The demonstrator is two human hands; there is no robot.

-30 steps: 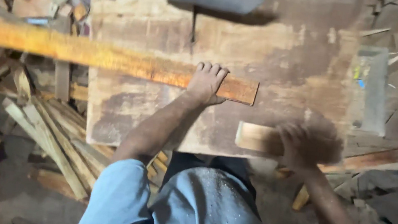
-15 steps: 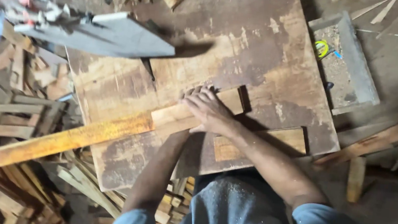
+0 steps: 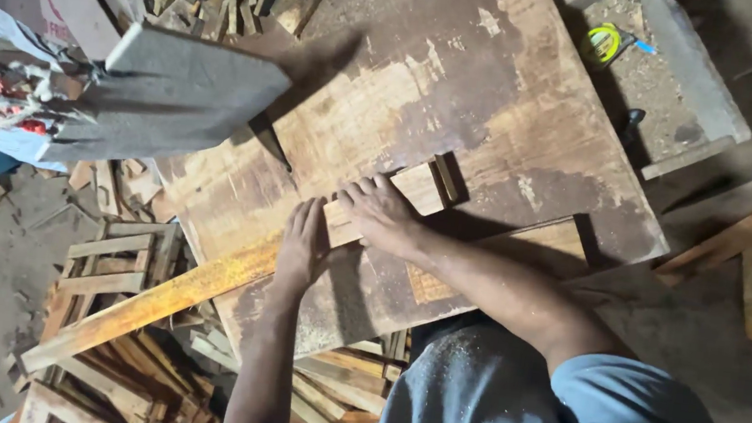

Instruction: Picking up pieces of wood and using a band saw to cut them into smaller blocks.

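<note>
Both hands now sit together on the long wooden plank (image 3: 194, 290), where a second ago only the left pressed it while the right reached for a short block at the near edge of the table (image 3: 506, 84). The left hand (image 3: 303, 248) lies flat on the plank, fingers straight and close together, palm down. The right hand (image 3: 383, 212) has come across and rests just beside it, fingers curled over the plank's far edge near its end; whether it grips or only presses I cannot tell. The plank runs slantwise across the worn table, its near end by a dark slot (image 3: 445, 180) in the top and its far end hanging out over a heap of offcuts (image 3: 121, 343) on the floor. The view has also swung, so a grey machine housing (image 3: 171, 91) now stands at the left. With both hands bearing down, the plank looks steadied and guided along the table. A yellow tape measure (image 3: 604, 41) lies in a shallow tray (image 3: 698, 84) well apart.
</note>
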